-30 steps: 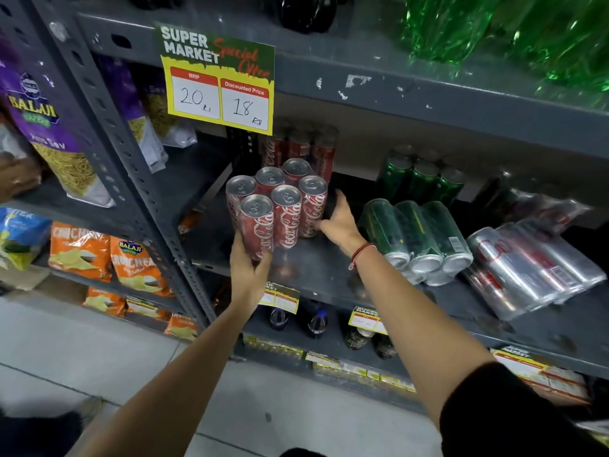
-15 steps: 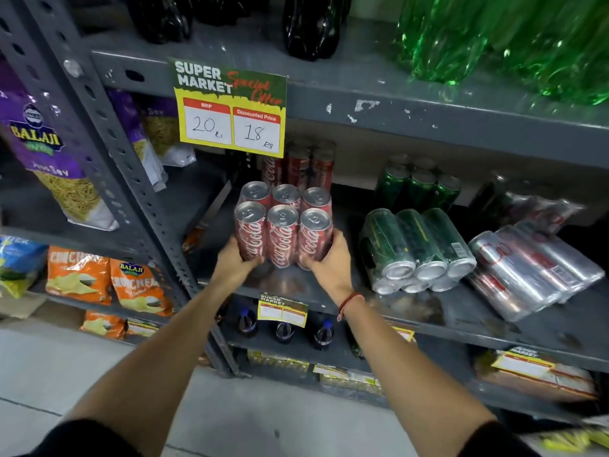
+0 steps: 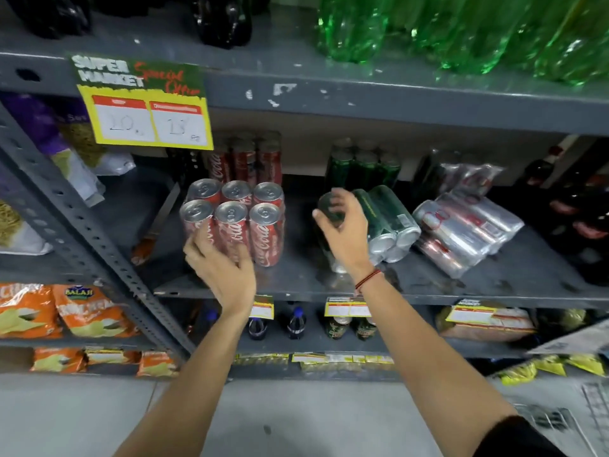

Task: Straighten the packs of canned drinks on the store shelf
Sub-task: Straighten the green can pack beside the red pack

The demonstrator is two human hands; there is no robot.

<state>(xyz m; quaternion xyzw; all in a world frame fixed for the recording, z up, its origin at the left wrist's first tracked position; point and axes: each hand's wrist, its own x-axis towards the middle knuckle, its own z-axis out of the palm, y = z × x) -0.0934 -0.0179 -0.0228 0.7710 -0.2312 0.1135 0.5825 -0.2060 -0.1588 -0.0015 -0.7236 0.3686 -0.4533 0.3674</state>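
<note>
A shrink-wrapped pack of red cola cans (image 3: 237,219) stands upright on the grey shelf (image 3: 296,282), squared to the front edge. My left hand (image 3: 220,268) is just in front of it, fingers spread, with the fingertips against the lower cans. A pack of green cans (image 3: 385,216) lies on its side to the right, tops pointing at me. My right hand (image 3: 346,229) hovers at its left end, fingers curved and apart around one can top. Further right, a pack of silver cans (image 3: 461,225) also lies on its side, angled.
More red cans (image 3: 244,159) and green cans (image 3: 362,166) stand upright at the back. A yellow price sign (image 3: 141,107) hangs from the shelf above, which holds green bottles (image 3: 461,28). A slanted grey post (image 3: 82,225) and snack bags (image 3: 82,311) are at left.
Both hands let go of the red pack, which now stands squared on the shelf. My right hand moved right to the green pack; my left hand dropped slightly.
</note>
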